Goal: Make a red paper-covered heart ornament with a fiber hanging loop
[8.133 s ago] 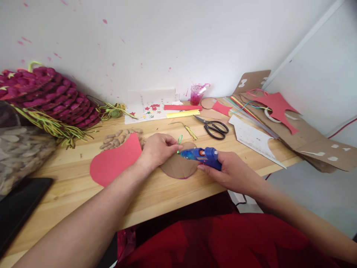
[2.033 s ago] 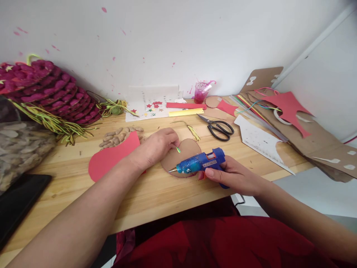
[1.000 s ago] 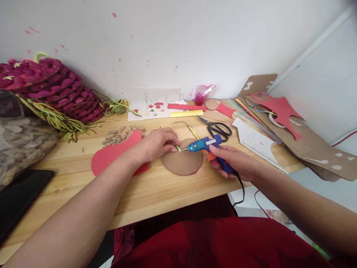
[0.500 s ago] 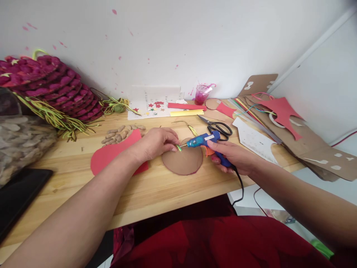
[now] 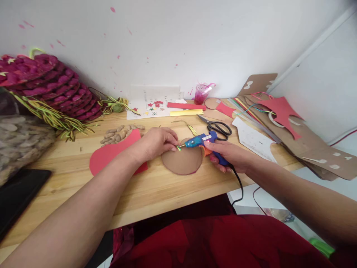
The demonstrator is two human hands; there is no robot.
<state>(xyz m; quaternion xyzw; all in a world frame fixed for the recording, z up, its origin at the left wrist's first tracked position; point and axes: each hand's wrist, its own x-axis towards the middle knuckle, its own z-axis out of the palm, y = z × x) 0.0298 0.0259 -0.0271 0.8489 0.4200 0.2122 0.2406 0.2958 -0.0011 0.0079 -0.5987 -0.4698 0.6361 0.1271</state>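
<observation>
Your left hand (image 5: 157, 142) rests at the upper left edge of the brown cardboard cutout (image 5: 182, 164), with thumb and fingertips pinching a thin green-yellow strip (image 5: 178, 148) against it. Your right hand (image 5: 228, 155) is wrapped round the handle of the blue glue gun (image 5: 201, 140), whose nozzle points left and meets the strip at the cutout's top edge. The cutout lies flat near the front of the wooden table (image 5: 156, 193), just beside a red paper shape (image 5: 110, 160). Black scissors (image 5: 219, 128) lie just behind the gun.
</observation>
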